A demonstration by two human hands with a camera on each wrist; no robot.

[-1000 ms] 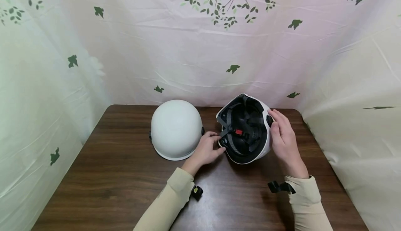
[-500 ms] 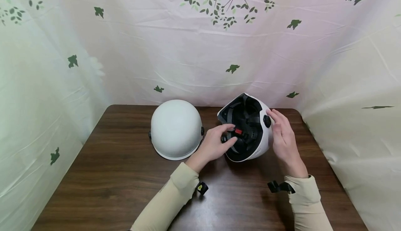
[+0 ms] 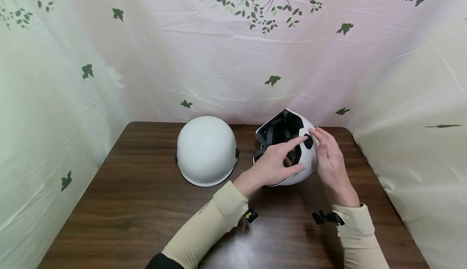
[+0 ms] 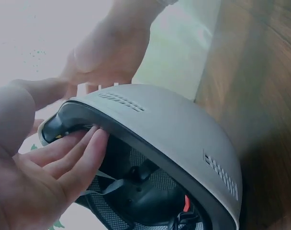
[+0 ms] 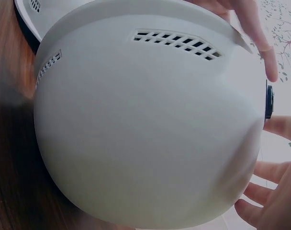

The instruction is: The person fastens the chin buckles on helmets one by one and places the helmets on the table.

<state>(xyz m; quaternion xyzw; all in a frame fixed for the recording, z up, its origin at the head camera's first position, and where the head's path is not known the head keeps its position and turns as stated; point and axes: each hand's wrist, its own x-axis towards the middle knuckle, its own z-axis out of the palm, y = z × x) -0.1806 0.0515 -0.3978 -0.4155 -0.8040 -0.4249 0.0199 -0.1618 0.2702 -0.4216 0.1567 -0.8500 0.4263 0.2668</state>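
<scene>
A white helmet (image 3: 309,159) is tipped on its side at the table's right, its black-lined opening facing left. My left hand (image 3: 271,165) reaches across that opening and holds the near rim. In the left wrist view, several of its fingers (image 4: 83,151) are inside, under the rim; the thumb passes outside. The index finger points towards a black side knob (image 3: 308,141). My right hand (image 3: 331,167) holds the shell from the right, fingertips touching it beside the knob. A red buckle part (image 4: 187,203) and grey straps show inside the helmet.
A second white helmet (image 3: 206,151) stands dome up to the left, close to my left forearm. Both are on a dark wooden table (image 3: 146,204). A pale cloth with leaf and bird prints (image 3: 233,66) hangs directly behind the table's back edge.
My left hand has moved right from the helmet's left edge, across the opening, to the rim near the knob. The helmet has turned slightly. My right hand has stayed in place.
</scene>
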